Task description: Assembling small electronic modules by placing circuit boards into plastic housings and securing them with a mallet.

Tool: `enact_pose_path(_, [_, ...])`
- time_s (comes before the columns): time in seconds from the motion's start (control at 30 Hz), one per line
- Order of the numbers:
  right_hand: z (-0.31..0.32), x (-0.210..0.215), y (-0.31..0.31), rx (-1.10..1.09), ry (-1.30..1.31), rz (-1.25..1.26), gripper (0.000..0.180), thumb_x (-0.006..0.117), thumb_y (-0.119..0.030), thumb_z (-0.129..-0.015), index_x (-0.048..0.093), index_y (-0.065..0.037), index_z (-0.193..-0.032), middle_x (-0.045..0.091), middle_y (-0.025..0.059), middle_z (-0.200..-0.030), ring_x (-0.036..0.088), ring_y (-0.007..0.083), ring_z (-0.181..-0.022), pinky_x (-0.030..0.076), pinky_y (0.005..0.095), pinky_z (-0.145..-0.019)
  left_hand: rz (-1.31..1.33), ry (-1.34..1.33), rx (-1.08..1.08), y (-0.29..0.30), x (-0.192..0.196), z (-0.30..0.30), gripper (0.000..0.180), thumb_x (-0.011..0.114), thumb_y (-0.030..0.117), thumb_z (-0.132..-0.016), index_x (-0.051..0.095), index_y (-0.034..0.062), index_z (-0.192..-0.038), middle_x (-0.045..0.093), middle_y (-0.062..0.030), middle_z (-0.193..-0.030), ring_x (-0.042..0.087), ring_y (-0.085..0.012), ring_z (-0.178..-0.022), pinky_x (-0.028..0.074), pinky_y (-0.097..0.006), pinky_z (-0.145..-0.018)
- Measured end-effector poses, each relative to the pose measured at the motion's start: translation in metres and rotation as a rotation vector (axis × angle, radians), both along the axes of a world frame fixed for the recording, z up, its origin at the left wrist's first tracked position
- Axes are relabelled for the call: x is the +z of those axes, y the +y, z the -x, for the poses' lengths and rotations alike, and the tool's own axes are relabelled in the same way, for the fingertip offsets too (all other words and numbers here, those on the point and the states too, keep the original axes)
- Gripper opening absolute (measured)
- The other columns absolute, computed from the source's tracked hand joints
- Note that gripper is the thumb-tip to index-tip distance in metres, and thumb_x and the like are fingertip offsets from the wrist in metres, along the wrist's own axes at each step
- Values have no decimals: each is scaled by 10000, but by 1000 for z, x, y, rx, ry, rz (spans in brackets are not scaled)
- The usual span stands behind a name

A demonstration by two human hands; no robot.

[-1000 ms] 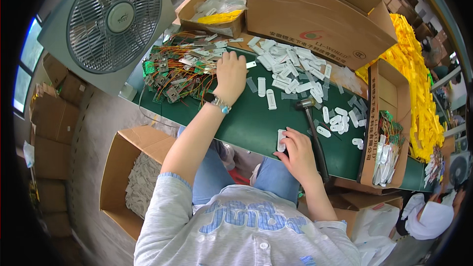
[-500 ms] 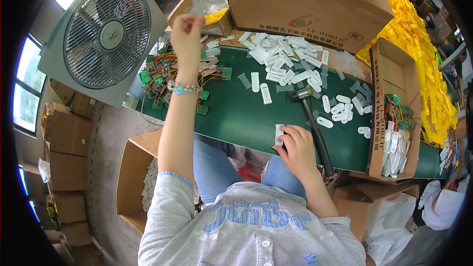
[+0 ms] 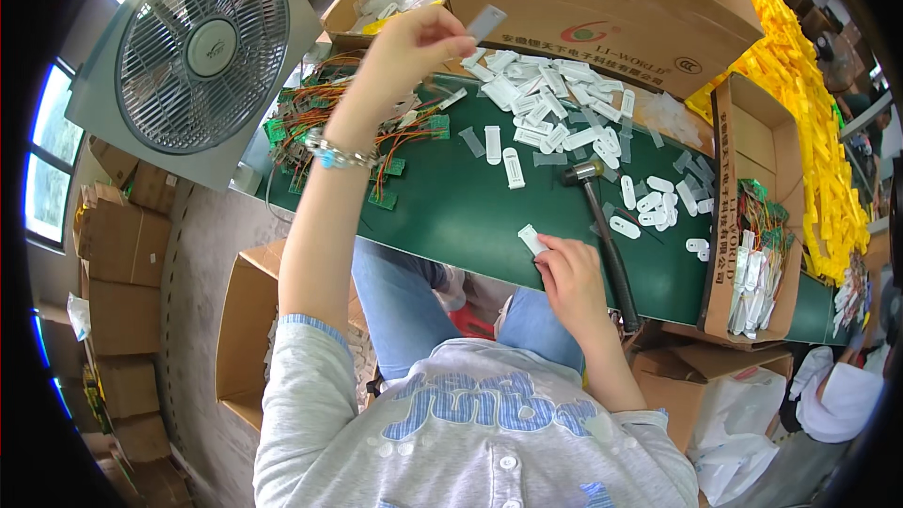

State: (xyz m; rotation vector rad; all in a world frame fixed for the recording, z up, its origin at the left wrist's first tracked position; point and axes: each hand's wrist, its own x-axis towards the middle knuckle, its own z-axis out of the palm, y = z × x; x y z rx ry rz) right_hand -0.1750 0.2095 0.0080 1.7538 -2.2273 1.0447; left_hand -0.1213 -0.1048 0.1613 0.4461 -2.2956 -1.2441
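My left hand (image 3: 423,45) is raised over the far left of the green table (image 3: 428,226). Pinched in its fingertips is a flat, translucent grey plastic strip (image 3: 486,23). Close to the table's near edge, the thumb and fingers of my right hand (image 3: 574,280) grip one end of a white plastic casing (image 3: 532,240). A heap of similar white casings (image 3: 541,99) lies beyond, with clear strips mixed in. Two single casings, one of them a white casing (image 3: 512,168), lie apart from the heap. To the right of my right hand rests a black-handled hammer (image 3: 609,249).
Green circuit boards with tangled wires (image 3: 320,122) pile up at the left, beside a large fan (image 3: 209,47). Small white oval parts (image 3: 654,202) lie on the right, before an open carton (image 3: 718,273) of wired boards. A long cardboard box (image 3: 583,0) stands behind the heap.
My left hand has moved right, away from the carton at the back left, and a strip now shows clearly in its fingers. The casing in my right hand has tilted.
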Motion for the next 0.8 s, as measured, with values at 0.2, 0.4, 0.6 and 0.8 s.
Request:
enact_pose_path(0.2, [-2, 1, -1, -11, 10, -2, 194, 719, -23, -780, 627, -66, -946, 664, 46, -1154, 615, 256, -996, 458, 406, -855, 111, 48, 79, 9, -27, -2, 117, 719, 102, -906, 664, 7, -947, 718, -48, -924, 669, -104, -886, 522, -261, -814])
enact_pose_path(0.4, [-2, 4, -1, -5, 8, -8, 192, 720, -17, -773, 631, -65, -936, 666, 44, -1152, 612, 256, -985, 459, 400, -841, 117, 119, 186, 8, -53, -3, 123, 689, 132, -932, 674, 16, -972, 691, -23, -906, 631, -101, -844, 506, -262, -790])
enact_pose_path(0.6, [-3, 4, -1, 1, 5, -2, 204, 722, -12, -766, 626, -63, -938, 666, 46, -1154, 610, 260, -980, 461, 402, -834, -453, 526, 153, 15, -69, -9, 151, 633, 145, -991, 607, 2, -1032, 694, -81, -991, 654, -140, -949, 520, -274, -852])
enact_pose_path(0.8, [-3, 3, -2, 5, 0, 0, 208, 704, 21, -770, 618, -57, -943, 664, 53, -1159, 608, 268, -975, 462, 405, -826, -542, 910, 282, 15, -69, -25, 165, 583, 166, -1025, 542, 14, -1074, 632, -68, -980, 608, -138, -878, 513, -302, -885])
